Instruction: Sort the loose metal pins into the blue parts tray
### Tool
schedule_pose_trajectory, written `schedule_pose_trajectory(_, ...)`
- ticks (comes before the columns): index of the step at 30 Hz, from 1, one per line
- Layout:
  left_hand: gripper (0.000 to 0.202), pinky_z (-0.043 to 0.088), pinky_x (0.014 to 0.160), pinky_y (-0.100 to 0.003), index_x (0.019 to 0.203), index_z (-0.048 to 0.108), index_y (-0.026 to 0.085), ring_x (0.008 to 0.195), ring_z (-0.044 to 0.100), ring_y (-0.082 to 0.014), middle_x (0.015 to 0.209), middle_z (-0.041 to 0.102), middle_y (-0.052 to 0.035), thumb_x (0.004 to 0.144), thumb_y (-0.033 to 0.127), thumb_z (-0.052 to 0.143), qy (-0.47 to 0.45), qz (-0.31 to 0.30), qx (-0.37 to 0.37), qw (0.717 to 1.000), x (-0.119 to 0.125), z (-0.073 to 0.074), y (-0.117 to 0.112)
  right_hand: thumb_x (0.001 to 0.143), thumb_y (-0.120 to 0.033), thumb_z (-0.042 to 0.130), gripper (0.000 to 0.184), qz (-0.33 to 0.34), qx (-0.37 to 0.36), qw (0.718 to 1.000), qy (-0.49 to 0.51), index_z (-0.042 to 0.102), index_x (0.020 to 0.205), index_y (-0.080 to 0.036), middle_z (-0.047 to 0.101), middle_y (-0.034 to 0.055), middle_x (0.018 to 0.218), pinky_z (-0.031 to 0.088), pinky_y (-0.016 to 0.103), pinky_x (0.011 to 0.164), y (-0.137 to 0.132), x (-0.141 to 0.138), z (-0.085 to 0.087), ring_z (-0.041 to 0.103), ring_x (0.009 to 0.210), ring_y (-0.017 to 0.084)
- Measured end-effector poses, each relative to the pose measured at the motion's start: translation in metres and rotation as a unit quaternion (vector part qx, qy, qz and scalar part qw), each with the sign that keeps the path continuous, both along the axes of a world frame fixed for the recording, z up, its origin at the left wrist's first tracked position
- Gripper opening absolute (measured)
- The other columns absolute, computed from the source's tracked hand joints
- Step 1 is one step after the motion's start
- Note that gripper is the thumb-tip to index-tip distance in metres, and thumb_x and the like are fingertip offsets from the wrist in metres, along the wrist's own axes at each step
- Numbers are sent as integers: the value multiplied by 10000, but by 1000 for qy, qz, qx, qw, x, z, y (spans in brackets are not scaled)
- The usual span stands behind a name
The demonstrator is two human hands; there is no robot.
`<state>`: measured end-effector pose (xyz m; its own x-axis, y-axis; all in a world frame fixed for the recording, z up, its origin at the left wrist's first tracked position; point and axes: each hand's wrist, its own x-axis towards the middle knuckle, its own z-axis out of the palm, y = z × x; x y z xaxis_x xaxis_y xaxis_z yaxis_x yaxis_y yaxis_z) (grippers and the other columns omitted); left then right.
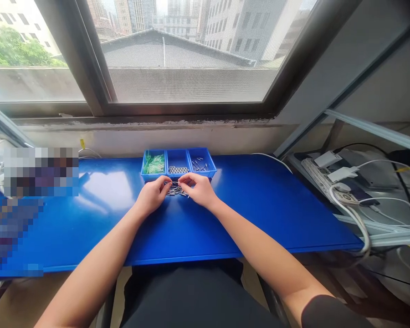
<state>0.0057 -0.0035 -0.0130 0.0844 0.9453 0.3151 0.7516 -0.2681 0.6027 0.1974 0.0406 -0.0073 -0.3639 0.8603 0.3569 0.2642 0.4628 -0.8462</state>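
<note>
Dark clothing [198,294] of the person wearing the head camera fills the bottom centre, against the near edge of a long bench with a glossy blue top [266,200]. Both bare forearms reach over that edge. The left hand [152,195] and the right hand [201,189] face each other, each with thumb and forefinger closed in a narrow pinch. Between their fingertips runs a slim, pale piece [175,182], too small to identify, apparently gripped at both ends. Just below the fingers, a loose heap of slender silvery metal pieces [176,190] lies on the bench, partly hidden by the hands. Beyond it, near the middle of the far edge, stands a blue plastic three-compartment tray [177,157]: green-tinted, shiny material [154,164] in the left compartment, small round metal pieces [178,170] in the middle, scattered thin metal pins [200,165] in the right. Past the bench's right edge sits a pale power strip with white plugs [328,175].
</note>
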Motion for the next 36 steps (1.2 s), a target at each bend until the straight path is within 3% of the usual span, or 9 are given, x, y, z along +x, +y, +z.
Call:
schedule_pose_trajectory(6,188,330,546,-215,1017,622,201,489,444,-99,538,472,71,944,330,507,-9,-1,5,1000,0,1,0,814,-303,651,146,-5,-8,1000,6,721,846,-179,733,51,847,538,272,675,0,0,-1,665,735,155)
schedule_pose_trajectory(18,219,334,544,-226,939,646,205,520,472,-107,582,547,43,944,369,500,-4,-9,-3,1000,0,3,-2,823,-266,633,157,-8,-7,1000,-2,737,903,-180,743,65,905,543,277,682,-3,-3,0,682,785,168)
schedule_pose_trajectory(28,186,355,543,-216,994,641,204,506,472,-104,561,518,56,930,325,515,-13,-8,7,1000,0,3,-1,807,-318,664,195,-25,-60,998,23,752,893,-167,751,72,897,560,276,686,-2,-3,0,686,745,161)
schedule_pose_trajectory(36,228,368,556,-227,959,637,205,534,502,-114,641,609,24,951,365,474,-4,-4,-9,1000,0,3,-2,792,-327,678,211,-19,-79,996,32,752,902,-163,747,73,876,564,285,696,-3,-5,-1,689,735,163)
